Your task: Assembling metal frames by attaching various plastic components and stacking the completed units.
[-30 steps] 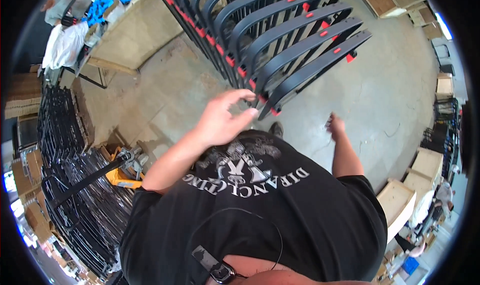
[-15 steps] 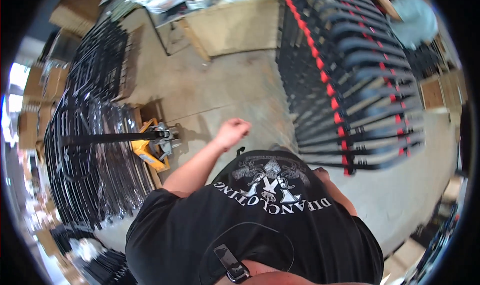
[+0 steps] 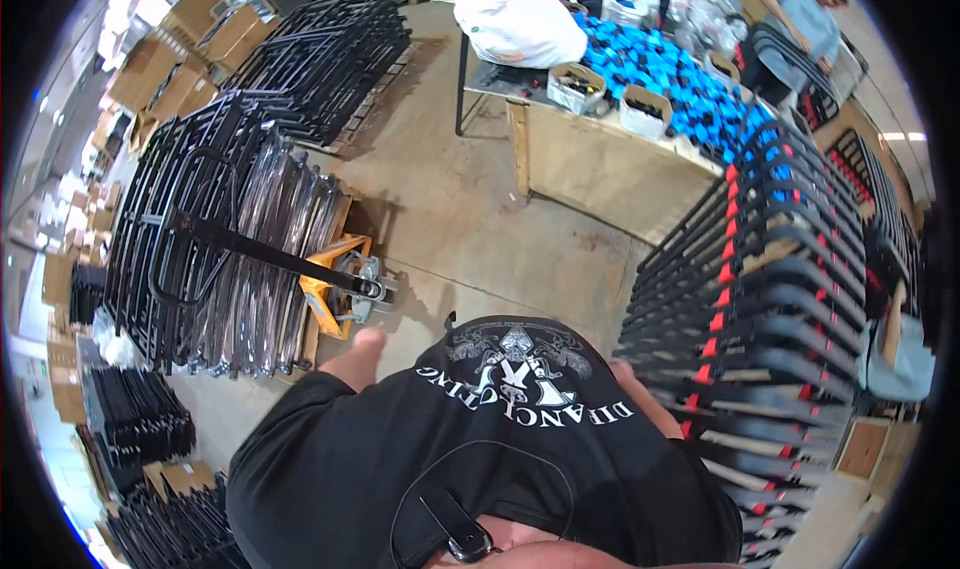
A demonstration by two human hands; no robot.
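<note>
My black printed t-shirt (image 3: 500, 439) fills the lower middle of the head view. My left arm hangs at my side and ends in a rounded shape, my left hand (image 3: 362, 349), just short of a yellow pallet jack (image 3: 335, 289); its fingers cannot be made out. Only a strip of my right forearm (image 3: 640, 401) shows beside the shirt, and that hand is hidden. Close on my right stands a row of black metal frames with red tags (image 3: 760, 299).
The pallet jack's black handle lies across stacked black wire frames (image 3: 220, 259) on the left. A wooden table (image 3: 600, 169) ahead carries blue items (image 3: 680, 79) and white bags (image 3: 515, 19). Another person (image 3: 800, 19) works at the far right. Cardboard boxes (image 3: 170, 69) line the edges.
The view has swung left, from the red-tagged frames toward the pallet jack and the table. My left hand, raised at the frames a second ago, has dropped to my side.
</note>
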